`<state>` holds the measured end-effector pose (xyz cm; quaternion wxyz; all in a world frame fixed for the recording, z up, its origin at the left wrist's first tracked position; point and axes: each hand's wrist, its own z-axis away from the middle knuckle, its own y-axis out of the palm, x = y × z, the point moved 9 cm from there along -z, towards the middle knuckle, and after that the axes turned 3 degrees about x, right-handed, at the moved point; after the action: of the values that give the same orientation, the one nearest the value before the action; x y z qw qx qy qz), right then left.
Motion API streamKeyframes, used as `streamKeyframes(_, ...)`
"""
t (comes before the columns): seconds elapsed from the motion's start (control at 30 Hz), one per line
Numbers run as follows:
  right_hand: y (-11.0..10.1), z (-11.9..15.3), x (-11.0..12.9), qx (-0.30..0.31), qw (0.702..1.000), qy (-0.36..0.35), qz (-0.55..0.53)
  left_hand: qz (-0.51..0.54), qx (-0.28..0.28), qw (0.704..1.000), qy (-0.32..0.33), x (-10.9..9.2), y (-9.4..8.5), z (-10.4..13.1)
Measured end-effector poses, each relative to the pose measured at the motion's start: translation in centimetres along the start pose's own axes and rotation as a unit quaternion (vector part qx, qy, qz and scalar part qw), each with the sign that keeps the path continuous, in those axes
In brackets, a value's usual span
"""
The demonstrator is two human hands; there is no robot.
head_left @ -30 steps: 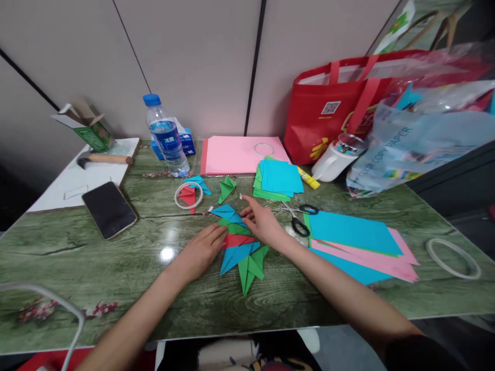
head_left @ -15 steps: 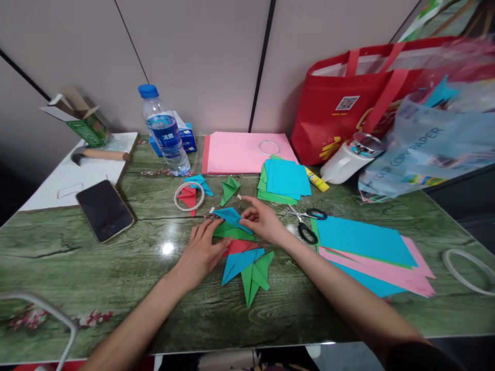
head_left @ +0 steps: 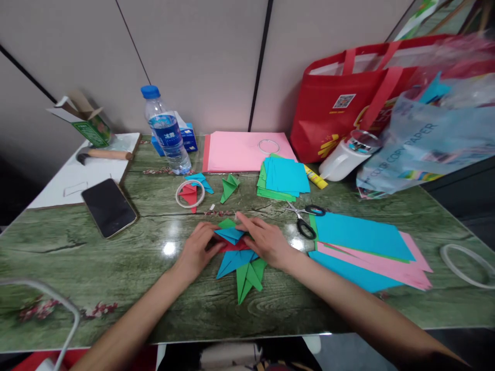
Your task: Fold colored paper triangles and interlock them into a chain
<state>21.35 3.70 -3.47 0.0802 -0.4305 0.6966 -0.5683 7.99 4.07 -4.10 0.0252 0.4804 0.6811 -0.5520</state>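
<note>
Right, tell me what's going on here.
A person is handling folded paper at a table. The left-hand grip and right-hand grip are at opposite ends of a small blue piece; the fingers hide how firmly either holds it. Nearer the person lie red, blue and green folded pieces. Beyond the hands, a white ring lies over a red piece.

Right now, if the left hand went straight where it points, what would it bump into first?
Probably the folded blue paper that the left hand seems to touch; the right hand lies beyond. Depth is unclear.
</note>
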Motion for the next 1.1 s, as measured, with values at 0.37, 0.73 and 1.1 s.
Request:
streamKeyframes(0.37, 1.5, 0.7, -0.2, 0.048, 0.998, -0.045, -0.006, 0.007, 0.098, 0.992, -0.083, 1.7, 1.2, -1.5)
streamKeyframes(0.73, 2.1, 0.8, 0.4, 0.067, 0.991, -0.078, 0.088, -0.015, 0.089, 0.992, -0.087, 2.0, 1.2, -2.0)
streamKeyframes(1.1, 1.9, 0.6, 0.8, 0.082, 0.989, -0.068, 0.102, -0.055, 0.114, 0.988, -0.085, 1.5, 1.2, -3.0)
